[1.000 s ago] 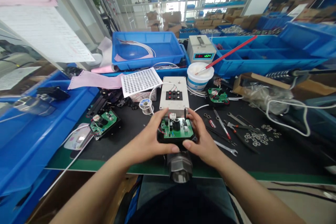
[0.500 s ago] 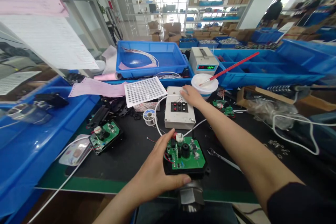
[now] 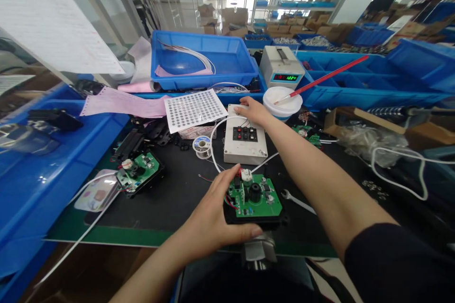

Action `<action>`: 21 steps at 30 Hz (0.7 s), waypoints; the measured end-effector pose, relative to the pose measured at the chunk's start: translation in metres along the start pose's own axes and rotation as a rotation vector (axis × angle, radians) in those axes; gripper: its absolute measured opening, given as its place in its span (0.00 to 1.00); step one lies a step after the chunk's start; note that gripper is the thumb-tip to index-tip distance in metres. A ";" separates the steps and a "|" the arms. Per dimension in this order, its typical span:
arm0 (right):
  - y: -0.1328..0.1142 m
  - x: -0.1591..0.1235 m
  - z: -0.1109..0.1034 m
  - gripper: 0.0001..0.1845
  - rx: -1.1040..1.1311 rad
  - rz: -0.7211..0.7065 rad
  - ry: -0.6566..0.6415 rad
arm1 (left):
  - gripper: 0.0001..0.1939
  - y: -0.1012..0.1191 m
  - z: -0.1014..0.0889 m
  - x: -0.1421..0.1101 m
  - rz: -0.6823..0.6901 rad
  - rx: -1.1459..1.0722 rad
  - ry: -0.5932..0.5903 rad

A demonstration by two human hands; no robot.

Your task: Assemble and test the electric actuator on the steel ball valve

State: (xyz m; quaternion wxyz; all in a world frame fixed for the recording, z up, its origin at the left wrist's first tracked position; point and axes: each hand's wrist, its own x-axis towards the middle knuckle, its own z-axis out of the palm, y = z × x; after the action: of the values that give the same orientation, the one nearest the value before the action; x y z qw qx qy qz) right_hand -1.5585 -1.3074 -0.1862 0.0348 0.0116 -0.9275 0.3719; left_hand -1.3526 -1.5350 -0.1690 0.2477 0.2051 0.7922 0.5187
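Right hand (image 3: 256,112) newly outstretched, fingers (image 3: 246,101) parted at switchbox (image 3: 244,151), left hand (image 3: 213,215) around circuit unit (image 3: 263,204).

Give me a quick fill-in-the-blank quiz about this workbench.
1. The left hand grips a black housing bearing a ____ circuit board.
2. The right hand is at the ____ end of the switch box, away from the wearer.
3. The brush on the white tub has a ____ handle.

Missing words: green; far; red.

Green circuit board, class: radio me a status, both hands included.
Left hand gripping black housing under green circuit board. Right hand at far end of switch box. Wrench right of housing.
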 end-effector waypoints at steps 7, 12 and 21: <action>-0.003 -0.101 -0.030 0.23 0.389 -0.218 0.167 | 0.50 0.004 0.001 0.005 0.040 -0.016 0.034; 0.010 -0.209 -0.014 0.29 0.869 -0.180 0.010 | 0.48 0.005 -0.001 0.022 0.006 -0.077 0.094; -0.003 -0.237 0.018 0.41 0.832 -0.098 0.019 | 0.37 0.006 -0.003 0.030 0.052 -0.159 0.130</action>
State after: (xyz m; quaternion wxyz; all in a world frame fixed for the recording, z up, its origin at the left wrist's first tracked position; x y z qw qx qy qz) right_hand -1.3231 -1.3233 -0.2148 0.0535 0.0653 -0.6962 0.7128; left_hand -1.3780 -1.5175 -0.1674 0.1981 0.1711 0.7572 0.5985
